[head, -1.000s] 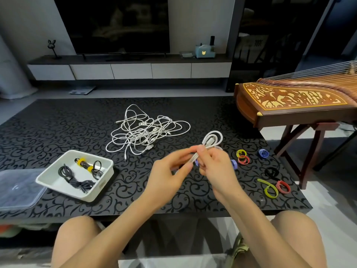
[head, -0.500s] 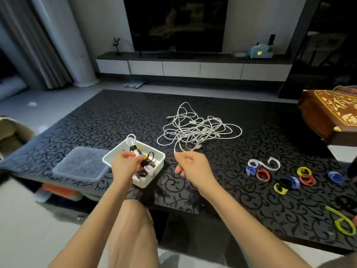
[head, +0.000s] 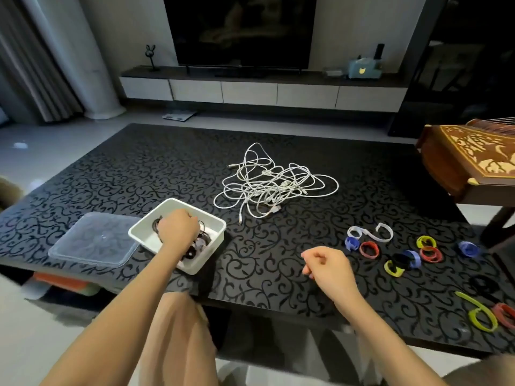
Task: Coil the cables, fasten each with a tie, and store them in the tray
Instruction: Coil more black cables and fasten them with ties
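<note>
My left hand (head: 178,227) reaches down into the white tray (head: 198,269) at the table's front left, its back toward me and its fingers hidden. Dark coiled cables and a pale coiled cable (head: 201,243) lie in the tray under and beside that hand. I cannot tell whether the hand still holds the pale coil. A loose tangle of white cables (head: 273,188) lies in the table's middle. My right hand (head: 326,264) hovers over the table's front with loosely curled fingers, holding nothing. Several coloured ties (head: 401,254) and a white tie (head: 372,234) lie to its right.
The tray's clear lid (head: 92,240) lies left of the tray near the table edge. A wooden stringed instrument (head: 473,165) stands on a stand at the right. More ties, green (head: 480,316) and red, lie at the front right corner.
The coiled white cable went from both hands in front of me to the tray in my left hand. My right hand let go and drew back right. My view turned left.
</note>
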A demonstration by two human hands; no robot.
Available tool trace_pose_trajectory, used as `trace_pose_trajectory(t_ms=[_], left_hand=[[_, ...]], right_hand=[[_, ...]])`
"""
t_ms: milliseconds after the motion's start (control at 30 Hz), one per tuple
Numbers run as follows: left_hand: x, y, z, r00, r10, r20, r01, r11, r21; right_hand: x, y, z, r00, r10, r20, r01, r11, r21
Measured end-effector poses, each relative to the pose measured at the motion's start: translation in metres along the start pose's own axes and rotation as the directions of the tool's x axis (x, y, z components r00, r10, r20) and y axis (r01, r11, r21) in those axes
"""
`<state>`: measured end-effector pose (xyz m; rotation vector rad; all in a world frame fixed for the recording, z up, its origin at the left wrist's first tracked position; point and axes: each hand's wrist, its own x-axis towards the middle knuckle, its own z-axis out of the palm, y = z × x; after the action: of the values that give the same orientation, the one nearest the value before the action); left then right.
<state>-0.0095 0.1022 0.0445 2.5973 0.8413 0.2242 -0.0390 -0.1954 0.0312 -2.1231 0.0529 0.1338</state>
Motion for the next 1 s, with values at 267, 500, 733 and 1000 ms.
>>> trace_pose_trajectory(t_ms=[267, 500, 733, 1000], left_hand=[[-0.053, 0.105, 0.037, 0.912, 0.41, 0.016, -0.405, 0.905, -0.129], [-0.074, 0.152, 0.081, 0.827, 0.562, -0.017, -0.559, 0.819, -0.128], [-0.009, 0.145, 0.089, 0.963, 0.267, 0.034, -0.267, 0.964, -0.006], [0.003, 0.144, 0.058, 0.792, 0.606, 0.066, -0.593, 0.791, -0.15]], right_hand=[[0.035, 0.068, -0.07, 0.972, -0.08, -0.222, -0.136, 0.583, -0.801], [0.044, 0.081, -0.095, 0.929, -0.247, -0.275, -0.014, 0.72, -0.694], [0.06, 0.067, -0.082, 0.953, -0.29, -0.086, 0.155, 0.712, -0.685], [0.085, 0.004, -0.046, 0.932, -0.362, -0.009, 0.316, 0.824, -0.471]])
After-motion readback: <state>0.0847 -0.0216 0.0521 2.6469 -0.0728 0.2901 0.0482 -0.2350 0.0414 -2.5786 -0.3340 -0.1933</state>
